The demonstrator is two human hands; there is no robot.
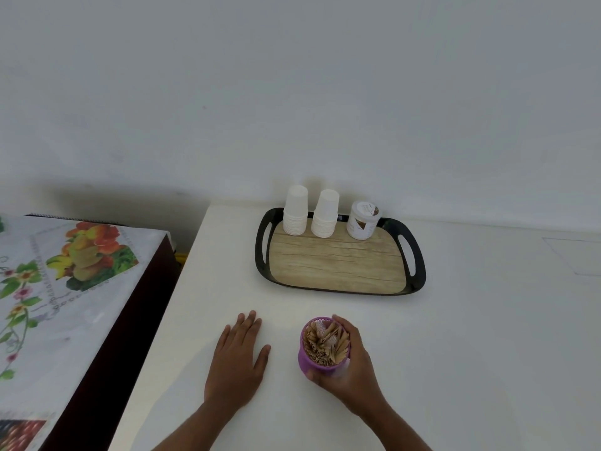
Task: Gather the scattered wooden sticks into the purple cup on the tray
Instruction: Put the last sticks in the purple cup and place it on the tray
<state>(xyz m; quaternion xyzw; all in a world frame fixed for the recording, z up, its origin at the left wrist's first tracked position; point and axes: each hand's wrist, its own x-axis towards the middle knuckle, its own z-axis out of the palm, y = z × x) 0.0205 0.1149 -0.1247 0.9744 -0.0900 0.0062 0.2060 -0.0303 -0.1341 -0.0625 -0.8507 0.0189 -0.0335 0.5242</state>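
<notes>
The purple cup stands on the white table, in front of the tray and off it. It is packed with several wooden sticks that point upward. My right hand wraps around the cup's right side and base. My left hand lies flat on the table to the cup's left, palm down, fingers slightly apart, holding nothing. The black tray with a wood-pattern floor sits further back. No loose sticks show on the table.
Two stacks of white paper cups and a white jar stand along the tray's back edge. A lower table with a floral cloth is on the left, beyond a dark gap. A plain wall rises behind.
</notes>
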